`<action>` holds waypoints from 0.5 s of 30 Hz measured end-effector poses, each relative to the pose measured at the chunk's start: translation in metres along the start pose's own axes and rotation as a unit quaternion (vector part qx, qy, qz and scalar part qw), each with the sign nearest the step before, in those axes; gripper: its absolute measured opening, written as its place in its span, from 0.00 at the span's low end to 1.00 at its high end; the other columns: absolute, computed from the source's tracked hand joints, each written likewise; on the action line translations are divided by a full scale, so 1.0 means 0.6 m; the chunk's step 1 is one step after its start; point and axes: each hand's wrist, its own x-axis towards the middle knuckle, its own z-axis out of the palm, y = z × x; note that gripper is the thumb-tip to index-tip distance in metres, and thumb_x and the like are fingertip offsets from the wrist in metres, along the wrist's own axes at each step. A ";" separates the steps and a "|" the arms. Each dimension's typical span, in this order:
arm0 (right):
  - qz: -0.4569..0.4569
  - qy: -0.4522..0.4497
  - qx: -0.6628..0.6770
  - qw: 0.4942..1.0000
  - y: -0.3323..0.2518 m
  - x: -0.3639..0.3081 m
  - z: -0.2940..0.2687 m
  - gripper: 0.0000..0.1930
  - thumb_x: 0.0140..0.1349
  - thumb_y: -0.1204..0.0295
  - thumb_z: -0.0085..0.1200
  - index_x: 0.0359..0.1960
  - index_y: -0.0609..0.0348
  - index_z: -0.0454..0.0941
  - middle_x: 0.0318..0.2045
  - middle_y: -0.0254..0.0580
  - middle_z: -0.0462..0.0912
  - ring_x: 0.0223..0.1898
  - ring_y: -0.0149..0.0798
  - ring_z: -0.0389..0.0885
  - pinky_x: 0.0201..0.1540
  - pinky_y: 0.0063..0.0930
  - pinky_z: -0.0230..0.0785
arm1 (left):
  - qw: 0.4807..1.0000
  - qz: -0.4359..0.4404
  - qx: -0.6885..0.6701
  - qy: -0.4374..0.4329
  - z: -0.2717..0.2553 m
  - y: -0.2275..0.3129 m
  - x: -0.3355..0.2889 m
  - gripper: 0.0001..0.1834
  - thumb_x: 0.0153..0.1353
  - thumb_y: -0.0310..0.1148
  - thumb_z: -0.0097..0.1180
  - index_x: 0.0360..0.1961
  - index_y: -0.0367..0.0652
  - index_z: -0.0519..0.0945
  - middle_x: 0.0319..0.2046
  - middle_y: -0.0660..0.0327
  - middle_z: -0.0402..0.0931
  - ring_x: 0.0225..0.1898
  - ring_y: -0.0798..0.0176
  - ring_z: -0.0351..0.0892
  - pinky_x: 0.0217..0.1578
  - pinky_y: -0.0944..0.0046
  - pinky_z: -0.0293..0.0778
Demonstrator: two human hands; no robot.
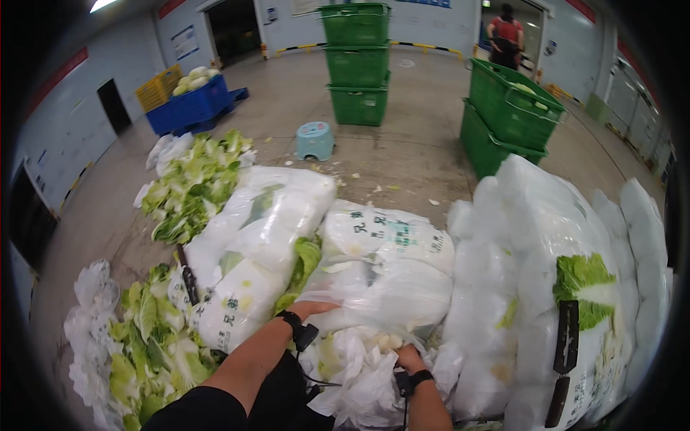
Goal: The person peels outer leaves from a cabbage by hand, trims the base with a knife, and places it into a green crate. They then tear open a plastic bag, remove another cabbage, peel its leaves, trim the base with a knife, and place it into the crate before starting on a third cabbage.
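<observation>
A large clear plastic bag (388,276) of white, wrapped-looking heads lies in front of me, its mouth toward my body. My left hand (316,307) reaches in at the bag's left edge, its fingers hidden by the film. At the lower right of the mouth, my right hand (411,358) is closed on the bag's plastic edge. Crumpled white wrapping (359,370) spreads between and below my wrists, with pale cabbage parts showing through. Both wrists carry a dark band with a small box.
Another filled bag (251,237) lies left, beside loose cabbage leaves (162,337). Tall filled bags (532,237) stand right, with a dark flat strip (567,336) on one. Beyond are a blue stool (315,141), green crates (358,65), a blue bin (190,104) and a person (506,36).
</observation>
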 end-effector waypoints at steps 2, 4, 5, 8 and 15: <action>0.048 0.059 0.188 0.979 -0.089 -0.069 -0.034 0.24 0.52 0.54 0.64 0.40 0.65 0.84 0.38 0.56 0.86 0.39 0.50 0.86 0.44 0.39 0.75 | 0.989 -0.082 -0.120 0.011 0.019 -0.015 -0.039 0.28 0.64 0.56 0.53 0.53 0.45 0.81 0.55 0.51 0.79 0.58 0.49 0.75 0.59 0.56 0.67; 0.069 0.082 0.241 0.965 -0.107 -0.091 -0.041 0.22 0.53 0.58 0.64 0.40 0.67 0.83 0.38 0.56 0.86 0.38 0.49 0.85 0.44 0.40 0.74 | 0.963 -0.143 -0.225 0.046 0.048 0.022 -0.034 0.29 0.63 0.57 0.54 0.53 0.45 0.82 0.55 0.52 0.79 0.58 0.49 0.75 0.59 0.55 0.67; -0.032 0.246 0.262 0.933 -0.112 -0.092 -0.038 0.21 0.54 0.62 0.62 0.41 0.69 0.81 0.38 0.55 0.86 0.39 0.48 0.84 0.45 0.39 0.73 | 0.948 -0.181 -0.250 0.081 0.071 0.053 -0.034 0.30 0.63 0.58 0.55 0.53 0.44 0.82 0.55 0.52 0.79 0.58 0.49 0.75 0.59 0.55 0.68; -0.060 0.433 0.244 0.865 -0.171 -0.114 -0.004 0.20 0.55 0.67 0.60 0.45 0.71 0.78 0.41 0.55 0.84 0.42 0.48 0.82 0.48 0.37 0.71 | 0.922 -0.225 -0.267 0.164 0.081 0.120 -0.048 0.33 0.60 0.62 0.57 0.52 0.44 0.83 0.55 0.53 0.79 0.58 0.51 0.76 0.58 0.57 0.68; -0.155 0.362 0.363 0.845 -0.264 -0.085 0.135 0.30 0.65 0.60 0.60 0.59 0.73 0.67 0.55 0.50 0.77 0.53 0.40 0.75 0.57 0.34 0.67 | 0.866 -0.204 -0.412 0.197 0.124 0.067 -0.052 0.39 0.53 0.65 0.62 0.50 0.38 0.83 0.49 0.52 0.82 0.52 0.55 0.81 0.53 0.59 0.73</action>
